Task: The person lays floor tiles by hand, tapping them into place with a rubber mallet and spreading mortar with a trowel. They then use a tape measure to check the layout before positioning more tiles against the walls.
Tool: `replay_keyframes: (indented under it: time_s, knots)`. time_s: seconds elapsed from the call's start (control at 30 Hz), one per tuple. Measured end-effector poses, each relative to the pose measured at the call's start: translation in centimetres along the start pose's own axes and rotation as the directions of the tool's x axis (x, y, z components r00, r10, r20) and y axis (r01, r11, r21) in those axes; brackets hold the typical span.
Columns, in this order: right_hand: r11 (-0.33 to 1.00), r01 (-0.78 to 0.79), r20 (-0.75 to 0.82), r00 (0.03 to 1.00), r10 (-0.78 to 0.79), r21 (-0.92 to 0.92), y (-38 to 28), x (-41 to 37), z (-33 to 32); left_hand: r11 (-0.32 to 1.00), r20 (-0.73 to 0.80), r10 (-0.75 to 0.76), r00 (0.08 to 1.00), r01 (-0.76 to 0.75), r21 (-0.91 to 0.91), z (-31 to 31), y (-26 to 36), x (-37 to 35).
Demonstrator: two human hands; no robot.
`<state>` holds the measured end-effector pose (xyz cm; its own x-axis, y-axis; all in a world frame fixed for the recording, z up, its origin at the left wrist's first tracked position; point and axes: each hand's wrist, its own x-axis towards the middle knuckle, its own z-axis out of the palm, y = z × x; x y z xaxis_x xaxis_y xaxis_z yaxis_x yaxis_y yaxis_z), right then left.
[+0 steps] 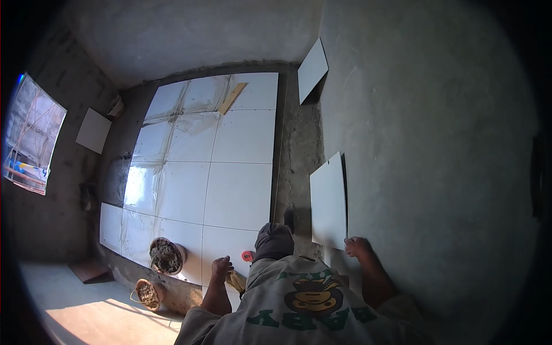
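Note:
My right hand has its fingers closed at the lower corner of a white tile, which leans against the right wall. Over the tiled floor, my left hand is curled closed; whether anything is inside it is hidden. Close by, a red tape measure lies on a white floor tile. A tan object, partly covered by my shirt, shows just below the left hand. My dark-clad bent knee is between the two hands.
Buckets of mortar and rubble-like mix stand at lower left. A wooden strip lies on the far tiles. More tiles lean at the far right corner and left wall. A bare strip borders the right wall.

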<state>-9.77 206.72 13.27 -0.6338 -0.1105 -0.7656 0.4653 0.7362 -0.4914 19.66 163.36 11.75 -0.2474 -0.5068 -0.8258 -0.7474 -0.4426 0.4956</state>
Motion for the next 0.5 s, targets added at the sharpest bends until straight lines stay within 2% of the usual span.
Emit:
replay_keyframes:
  time_s: [0.1,0.17,0.23,0.27,0.33,0.37,0.4,0.43,0.47,0.5]
  knots:
    - [0.996,-0.077,0.040,0.996,0.075,0.041,-1.9,1.7,-0.3,0.991,0.030,-0.076,0.997,0.072,0.115,2.0,4.7,4.1]
    - [0.988,-0.040,0.044,0.998,0.047,-0.146,-3.5,4.3,-1.2,0.991,0.053,-0.081,0.995,0.075,0.110,4.1,8.7,6.4]
    - [0.982,-0.042,0.036,0.998,0.050,-0.182,-7.3,6.7,-3.0,0.993,0.067,-0.079,0.995,0.073,0.091,6.5,14.0,7.9]
    - [0.924,0.119,0.088,0.992,-0.093,-0.362,-9.3,8.0,-4.2,0.996,0.073,-0.067,0.995,0.063,0.056,7.6,16.7,8.7]
    - [0.916,-0.014,0.065,0.997,0.044,-0.400,-14.5,11.0,-5.9,1.000,0.072,-0.020,0.997,0.020,0.006,9.8,22.5,9.7]
    - [0.947,0.021,0.048,0.999,-0.006,-0.320,-16.2,14.0,-7.1,0.998,0.083,0.061,0.995,-0.064,0.028,10.7,26.2,9.4]
    - [0.973,0.049,0.029,0.999,-0.044,-0.228,-17.6,16.4,-7.9,0.991,0.158,0.118,0.980,-0.127,0.046,11.0,29.4,9.7]
    - [0.996,-0.048,0.001,0.999,0.048,-0.071,-21.0,17.6,-8.7,0.975,0.176,0.183,0.967,-0.202,0.097,11.2,31.9,10.6]
    - [0.996,0.084,-0.054,0.995,-0.086,-0.043,-24.7,17.0,-9.9,0.966,0.149,0.224,0.963,-0.240,0.095,11.2,34.4,10.9]
    - [0.998,0.059,-0.099,0.993,-0.058,0.002,-26.9,17.8,-10.3,0.954,0.127,0.275,0.953,-0.287,0.087,11.3,36.7,11.3]
